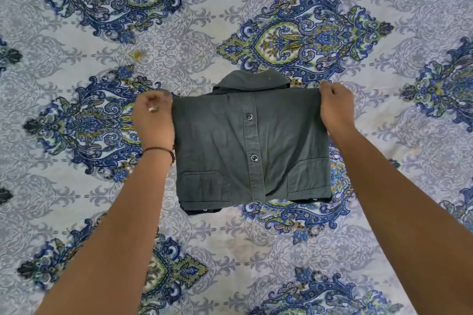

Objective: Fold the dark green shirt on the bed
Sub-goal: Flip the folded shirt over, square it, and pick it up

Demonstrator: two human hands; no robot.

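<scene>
Between my two hands lies the dark green shirt (252,146), folded into a compact rectangle on the bed sheet (256,250), which is pale with blue and green ornamental medallions. My left hand (153,117) is closed in a pinch on the shirt's far left corner, and my right hand (336,107) is closed the same way on the far right corner, so the top folded edge runs straight from one set of fingers to the other. Just beyond my fingers, the collar (252,80) sticks out past that edge. Nearer to me than my fingers, a button placket with two snaps (248,116) runs down the middle, with a pocket (204,186) at each lower corner. A ring sits on my left hand, and a thin dark bracelet (160,150) circles my left wrist.
</scene>
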